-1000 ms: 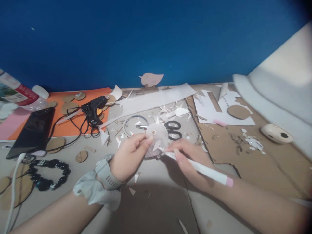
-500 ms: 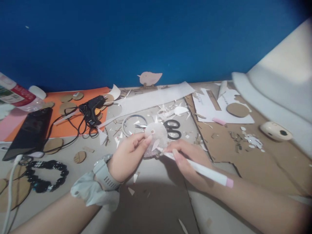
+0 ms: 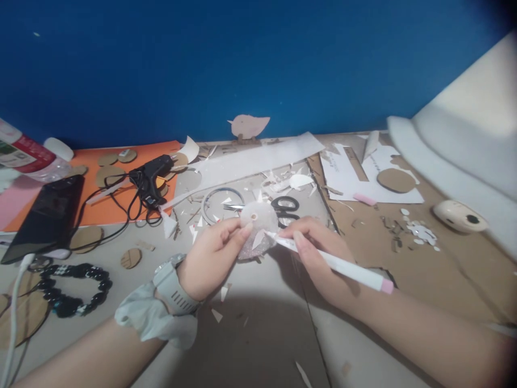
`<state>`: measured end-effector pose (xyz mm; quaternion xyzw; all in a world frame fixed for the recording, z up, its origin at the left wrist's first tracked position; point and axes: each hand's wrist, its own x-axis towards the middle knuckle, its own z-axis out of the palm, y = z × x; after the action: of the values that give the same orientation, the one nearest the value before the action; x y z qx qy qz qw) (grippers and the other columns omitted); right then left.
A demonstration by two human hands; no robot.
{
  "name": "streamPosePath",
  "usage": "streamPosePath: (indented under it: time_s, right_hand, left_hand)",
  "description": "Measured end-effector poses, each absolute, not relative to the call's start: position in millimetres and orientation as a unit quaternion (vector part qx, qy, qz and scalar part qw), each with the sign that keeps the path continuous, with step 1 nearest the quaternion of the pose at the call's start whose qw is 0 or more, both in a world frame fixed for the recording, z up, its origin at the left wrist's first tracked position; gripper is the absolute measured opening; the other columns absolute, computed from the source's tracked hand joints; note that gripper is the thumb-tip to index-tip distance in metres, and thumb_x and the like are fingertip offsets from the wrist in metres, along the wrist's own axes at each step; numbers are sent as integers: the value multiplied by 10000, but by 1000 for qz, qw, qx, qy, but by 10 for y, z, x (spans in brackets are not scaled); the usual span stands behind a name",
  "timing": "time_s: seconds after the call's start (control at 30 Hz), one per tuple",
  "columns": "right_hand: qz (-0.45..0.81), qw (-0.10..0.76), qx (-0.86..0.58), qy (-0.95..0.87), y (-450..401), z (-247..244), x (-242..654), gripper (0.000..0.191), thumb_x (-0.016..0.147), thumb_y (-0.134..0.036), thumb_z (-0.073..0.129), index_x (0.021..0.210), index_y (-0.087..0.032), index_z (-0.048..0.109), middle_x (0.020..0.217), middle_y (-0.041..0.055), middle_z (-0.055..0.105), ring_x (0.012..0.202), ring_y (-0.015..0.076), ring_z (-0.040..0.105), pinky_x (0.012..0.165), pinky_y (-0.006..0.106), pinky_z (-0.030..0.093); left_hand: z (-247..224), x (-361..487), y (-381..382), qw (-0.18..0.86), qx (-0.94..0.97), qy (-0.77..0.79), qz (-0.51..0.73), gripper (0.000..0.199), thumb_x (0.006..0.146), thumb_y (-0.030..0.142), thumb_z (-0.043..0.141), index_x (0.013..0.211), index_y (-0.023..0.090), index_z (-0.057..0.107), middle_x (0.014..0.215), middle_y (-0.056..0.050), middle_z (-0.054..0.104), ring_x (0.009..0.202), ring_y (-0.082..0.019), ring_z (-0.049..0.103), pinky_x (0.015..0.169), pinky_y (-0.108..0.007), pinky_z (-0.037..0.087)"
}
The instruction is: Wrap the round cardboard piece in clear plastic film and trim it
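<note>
My left hand point(image 3: 220, 250) pinches the edge of a small pale paper bird cutout point(image 3: 266, 218), thumb on its face near a round eye. A leaf-shaped wing piece point(image 3: 258, 238) lies on the cutout's lower body, where a pinkish speckled patch shows. My right hand point(image 3: 321, 258) grips a white marker with a pink end point(image 3: 351, 272); its tip rests at or just over the wing piece. Behind the cutout lie scissors with black handles point(image 3: 287, 207), their blades partly hidden, and a ring-shaped band point(image 3: 208, 207).
A pink bird figure point(image 3: 249, 126) stands by the blue wall. To the left are a black glue gun point(image 3: 151, 178), a phone point(image 3: 46, 215), a beaded bracelet point(image 3: 76, 269) and a bottle point(image 3: 30, 153). Paper scraps, a cardboard disc point(image 3: 396, 180) and a cream mouse-shaped device point(image 3: 459, 215) lie rightward.
The marker tip has moved up along the wing piece, and my right hand has shifted slightly up and right. My left hand keeps its hold on the cutout.
</note>
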<state>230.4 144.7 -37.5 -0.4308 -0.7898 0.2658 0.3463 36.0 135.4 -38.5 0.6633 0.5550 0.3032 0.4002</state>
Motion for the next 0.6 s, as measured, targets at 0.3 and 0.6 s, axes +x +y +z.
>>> streamPosePath:
  time_s: [0.3, 0.6]
  right_hand:
    - [257, 352, -415, -799, 1440, -395, 2288, 177, 877, -235, 390, 821, -228, 557, 673, -11, 605, 523, 121, 543, 495, 229, 402]
    - [292, 325, -424, -793, 1447, -337, 2299, 184, 873, -252, 394, 804, -214, 561, 675, 7, 606, 545, 135, 552, 510, 242, 419]
  left_hand:
    - [-389, 370, 1350, 405, 665, 550, 302, 273, 917, 337, 411, 815, 171, 602, 713, 29, 594, 683, -114, 522, 649, -193, 393]
    - [-373, 367, 1350, 425, 657, 531, 323, 231, 915, 290, 423, 805, 172, 589, 713, 38, 591, 679, -102, 521, 648, -174, 398]
